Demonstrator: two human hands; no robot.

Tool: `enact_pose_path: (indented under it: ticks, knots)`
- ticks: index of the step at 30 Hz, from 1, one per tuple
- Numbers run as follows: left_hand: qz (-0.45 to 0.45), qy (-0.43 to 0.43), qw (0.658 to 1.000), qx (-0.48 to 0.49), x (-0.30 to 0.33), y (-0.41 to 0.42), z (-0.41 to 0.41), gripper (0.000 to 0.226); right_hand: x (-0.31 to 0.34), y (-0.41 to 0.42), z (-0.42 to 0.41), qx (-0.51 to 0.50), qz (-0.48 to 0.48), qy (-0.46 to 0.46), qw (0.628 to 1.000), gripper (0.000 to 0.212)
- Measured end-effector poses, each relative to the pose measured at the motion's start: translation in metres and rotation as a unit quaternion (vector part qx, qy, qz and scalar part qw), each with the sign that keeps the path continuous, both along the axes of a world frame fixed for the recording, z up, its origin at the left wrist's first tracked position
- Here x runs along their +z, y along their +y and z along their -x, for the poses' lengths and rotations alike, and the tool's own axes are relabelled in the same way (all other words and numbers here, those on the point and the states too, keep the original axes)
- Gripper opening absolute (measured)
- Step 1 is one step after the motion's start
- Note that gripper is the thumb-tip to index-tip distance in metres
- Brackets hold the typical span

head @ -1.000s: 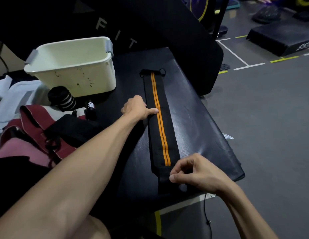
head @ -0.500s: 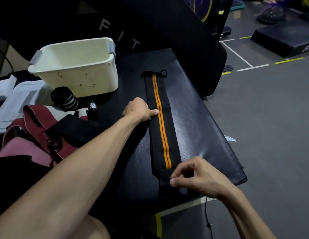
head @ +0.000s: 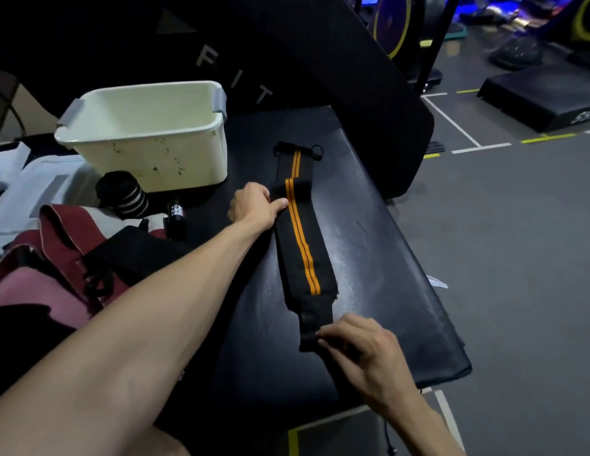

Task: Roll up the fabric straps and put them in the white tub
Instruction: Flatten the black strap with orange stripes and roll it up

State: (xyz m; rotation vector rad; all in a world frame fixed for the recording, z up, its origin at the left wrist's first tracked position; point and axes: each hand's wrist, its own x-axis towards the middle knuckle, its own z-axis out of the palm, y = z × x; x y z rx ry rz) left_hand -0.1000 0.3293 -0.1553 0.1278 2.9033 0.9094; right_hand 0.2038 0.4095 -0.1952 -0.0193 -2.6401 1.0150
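Note:
A black fabric strap (head: 303, 245) with two orange stripes lies lengthwise on the black padded bench (head: 379, 258). My left hand (head: 254, 205) grips the strap's left edge near its far part, where the cloth bunches into a raised fold. My right hand (head: 362, 347) pinches the strap's plain black near end. The white tub (head: 148, 133) stands at the back left of the bench, its inside bare as far as I see. A rolled black strap with white stripes (head: 122, 194) lies in front of the tub.
Maroon and pink cloth with a black band (head: 73, 258) is heaped at the left, white cloth (head: 20, 192) behind it. A small dark bottle (head: 176, 213) lies near the tub. The bench's upright back pad (head: 336, 77) rises behind. Grey gym floor lies to the right.
My left hand has pushed the strap's far part into a raised fold, and the strap now looks shorter. My right hand stays on the near end.

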Motion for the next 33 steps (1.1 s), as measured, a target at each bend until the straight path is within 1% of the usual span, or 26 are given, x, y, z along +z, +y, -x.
enact_pose_path:
  ticks: [3,6,7,8,10,11,13,15,16,17,19,20,23,25,29,33]
  knots:
    - [0.003,-0.016,0.999,-0.03,0.002,-0.003,-0.009,0.028,-0.005,-0.002,-0.003,-0.023,-0.006,0.013,1.0,0.012]
    - [-0.042,-0.051,0.994,-0.082,0.015,-0.021,-0.021,0.056,-0.003,-0.003,-0.001,-0.025,0.002,0.02,0.999,0.013]
    - [-0.058,-0.039,0.991,-0.111,0.021,-0.03,-0.031,0.057,-0.003,-0.003,-0.001,-0.026,0.006,0.022,0.999,0.013]
    - [-0.071,-0.007,0.987,-0.145,0.027,-0.04,-0.043,0.049,-0.002,-0.004,-0.001,-0.026,0.011,0.025,0.999,0.013]
    - [-0.1,0.059,0.969,-0.22,0.038,-0.056,-0.073,0.023,0.001,-0.005,-0.002,-0.027,0.02,0.031,0.999,0.013]
    - [-0.106,0.061,0.955,-0.27,0.046,-0.062,-0.09,0.014,0.002,-0.005,-0.002,-0.027,0.027,0.033,0.999,0.013]
    - [-0.08,0.009,0.92,-0.383,0.057,-0.068,-0.119,0.008,0.004,-0.006,-0.002,-0.03,0.051,0.036,0.998,0.009]
    - [-0.031,-0.045,0.891,-0.45,0.061,-0.074,-0.14,0.009,0.005,-0.007,-0.004,-0.035,0.072,0.035,0.996,0.005]
    - [-0.006,-0.053,0.887,-0.458,0.06,-0.077,-0.149,0.011,0.005,-0.008,-0.004,-0.04,0.078,0.033,0.996,0.008]
    - [0.019,-0.05,0.891,-0.452,0.057,-0.082,-0.157,0.013,0.006,-0.008,-0.005,-0.047,0.083,0.03,0.995,0.01]
    - [0.052,-0.028,0.911,-0.409,0.047,-0.092,-0.169,0.017,0.008,-0.012,-0.005,-0.07,0.104,0.023,0.992,0.011]
    - [0.054,-0.022,0.921,-0.385,0.041,-0.096,-0.175,0.017,0.008,-0.013,-0.005,-0.085,0.113,0.02,0.99,0.012]
    - [0.027,0.001,0.943,-0.33,0.029,-0.1,-0.19,0.016,0.01,-0.019,-0.005,-0.112,0.129,0.012,0.985,0.013]
    - [0.012,0.013,0.951,-0.308,0.024,-0.099,-0.196,0.014,0.012,-0.022,-0.005,-0.124,0.149,0.002,0.981,0.012]
    - [-0.036,0.007,0.959,-0.281,0.016,-0.1,-0.198,0.014,0.016,-0.028,-0.007,-0.133,0.163,0.007,0.978,0.01]
    - [-0.051,-0.018,0.957,-0.284,0.011,-0.102,-0.197,0.011,0.016,-0.032,-0.011,-0.141,0.158,0.017,0.977,0.009]
